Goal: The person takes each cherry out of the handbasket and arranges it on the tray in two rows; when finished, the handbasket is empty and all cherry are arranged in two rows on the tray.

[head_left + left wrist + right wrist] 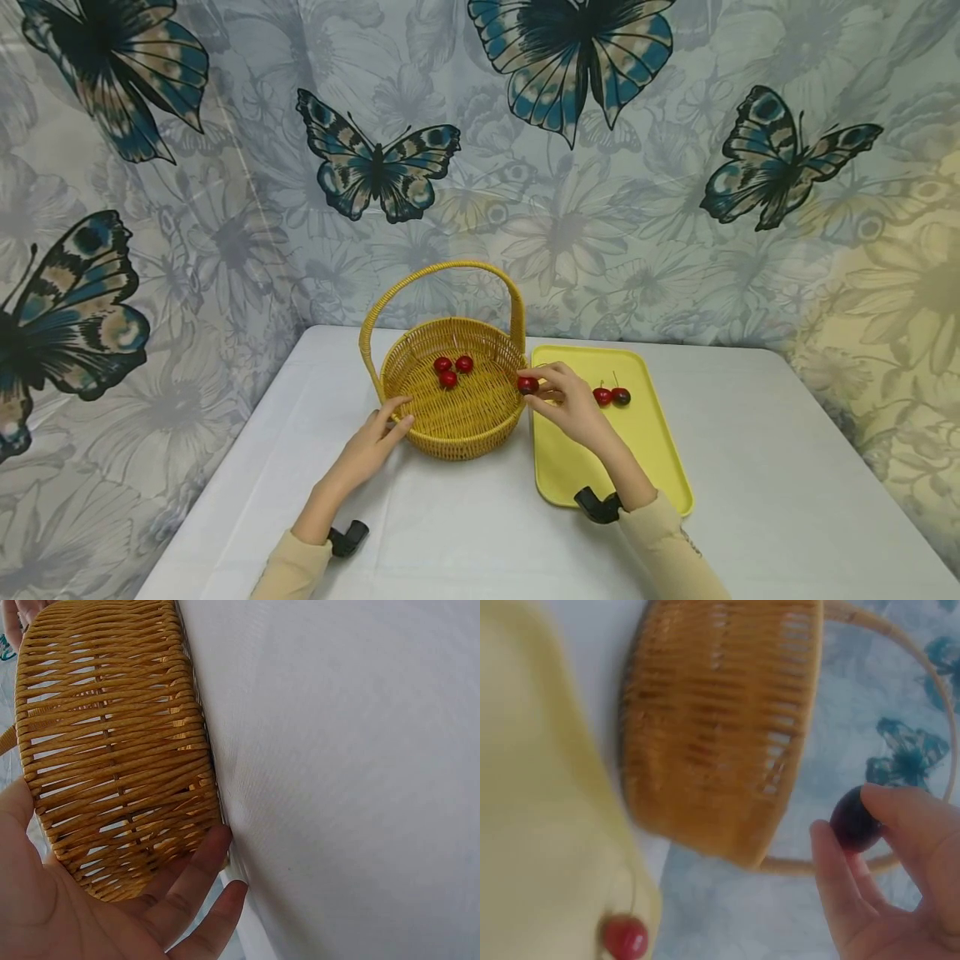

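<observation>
A yellow wicker basket [457, 446] with a tall hoop handle stands on the table, several red cherries visible; three of them [448, 379] lie inside it. At its near left side my left hand [375, 437] holds the wall, thumb by the rim and fingers around the outside, as the left wrist view shows. My right hand [566, 404] pinches a dark red cherry [528, 385] between thumb and fingertips, close to the basket's right rim. In the right wrist view this cherry [855, 820] looks nearly black and is up at the height of the rim.
A yellow tray [558, 475] lies right of the basket, under my right forearm. Two cherries with stems [620, 396] rest on it. A white cloth [450, 533] covers the table. Behind hangs a backdrop [570, 217] printed with flowers and butterflies.
</observation>
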